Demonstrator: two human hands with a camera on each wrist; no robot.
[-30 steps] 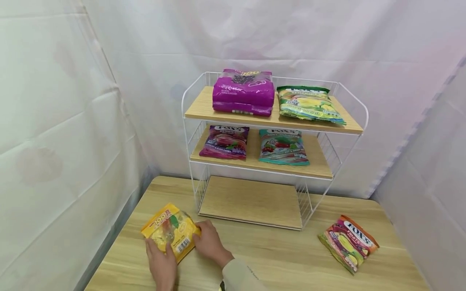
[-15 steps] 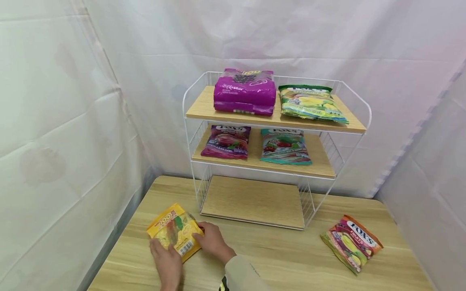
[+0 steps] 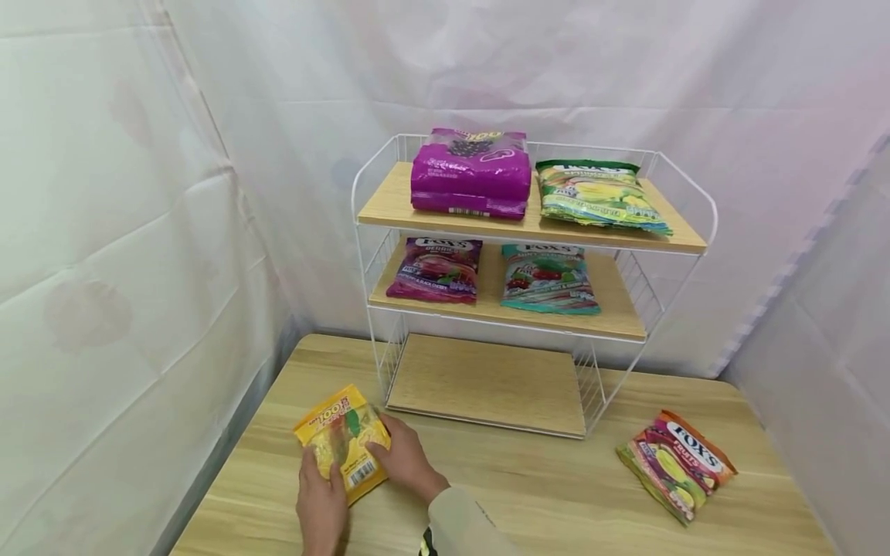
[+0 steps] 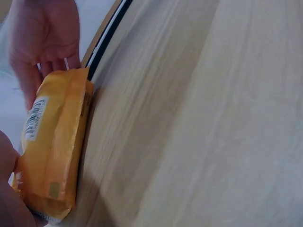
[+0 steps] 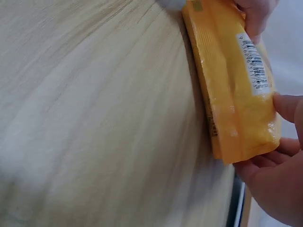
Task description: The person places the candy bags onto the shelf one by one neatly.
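Around opposite ends of a yellow packet [image 3: 348, 435], 2 hands [image 3: 321, 498] [image 3: 406, 461] curl inward.

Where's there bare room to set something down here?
The bottom shelf, under the middle shelf, is bare. So is the table between the sleeve and the red bag. Crowded: the top shelf between purple bag and green bag, and where both hands hold the yellow bag.

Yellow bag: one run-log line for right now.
left hand: grips yellow bag; right hand: grips yellow bag; yellow bag: at left of table; Fruits bag: lying on right, untouched
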